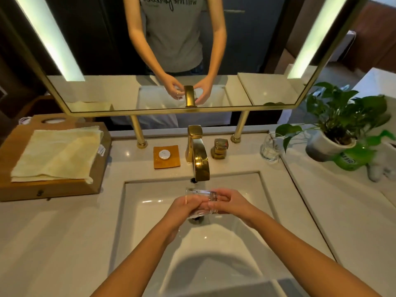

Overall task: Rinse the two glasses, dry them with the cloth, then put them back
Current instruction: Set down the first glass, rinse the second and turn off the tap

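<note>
Slipping is the likeliest trouble from here. The clear tumbler [198, 200] is smooth and probably wet, and it is held over the hard white sink basin [150, 211], just below the spout of the gold faucet [198, 155]. A loose grip while turning it could drop it onto the basin and chip or break it. Lifting it carelessly could also knock its rim against the spout, which sits close above.

The left hand [184, 207] wraps the tumbler from its left side and the right hand [230, 203] from its right, with the fingers of both curled round the glass and overlapping in front. I cannot tell whether water is running.

The tumbler is short and colourless, with a thick base. Its rim points up toward the spout, and the hands hide much of its wall.

The second glass [270, 149] stands upright on the tabletop [53, 232] to the right of the faucet, just beside the potted plant [338, 125], with a leaf hanging in front of it. Reaching for it with dripping hands could tip it.

The folded pale cloth [55, 155] lies on a wooden tray [53, 189] at the left, well apart from the basin, so the wet tumbler would have to be carried across to it.
</note>
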The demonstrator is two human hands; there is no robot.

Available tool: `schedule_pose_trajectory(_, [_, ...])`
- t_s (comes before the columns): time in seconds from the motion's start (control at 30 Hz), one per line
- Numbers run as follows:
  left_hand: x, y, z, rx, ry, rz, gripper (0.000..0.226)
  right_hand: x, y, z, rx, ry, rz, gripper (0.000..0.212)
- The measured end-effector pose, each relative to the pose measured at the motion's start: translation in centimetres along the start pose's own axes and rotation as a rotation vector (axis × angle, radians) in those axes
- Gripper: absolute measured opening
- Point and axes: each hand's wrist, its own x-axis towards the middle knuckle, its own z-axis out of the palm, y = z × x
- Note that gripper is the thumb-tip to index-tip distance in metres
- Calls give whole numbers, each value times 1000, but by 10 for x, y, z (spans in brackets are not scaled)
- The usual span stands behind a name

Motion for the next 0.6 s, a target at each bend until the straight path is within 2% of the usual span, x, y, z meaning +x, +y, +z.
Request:
schedule_pose_trajectory(0.07, [8,-3,2,-69,20,-27,40,12,-5,-13,-1,49,3,45])
schedule_pose_trajectory(0.1, [13,-4,3,-133,52,-59,38,19,-11,-21,33,125,-8,38])
schedule_pose_trajectory(0.17, [19,-7,2,-234,103,-113,34,39,-28,-37,76,328,-55,34])
schedule_pose_trajectory(0.23, [23,-7,4,-310,117,-141,33,64,-50,-51,12,449,-95,39])
schedule_pose_trajectory(0.3, [26,-7,6,-413,129,-187,42,94,-71,-61,-88,436,-104,46])
schedule_pose_trajectory(0.4, [31,-8,8,-414,151,-202,49,141,-78,-61,-214,358,35,48])
schedule_pose_trajectory(0.5, [32,-7,13,-363,116,-191,37,165,-67,-44,-349,546,66,20])
schedule_pose_trajectory(0.53, [32,-7,14,-362,99,-178,31,166,-65,-40,-361,612,43,19])
schedule_pose_trajectory(0.6, [32,-8,15,-412,85,-159,22,162,-64,-39,-371,633,-11,22])
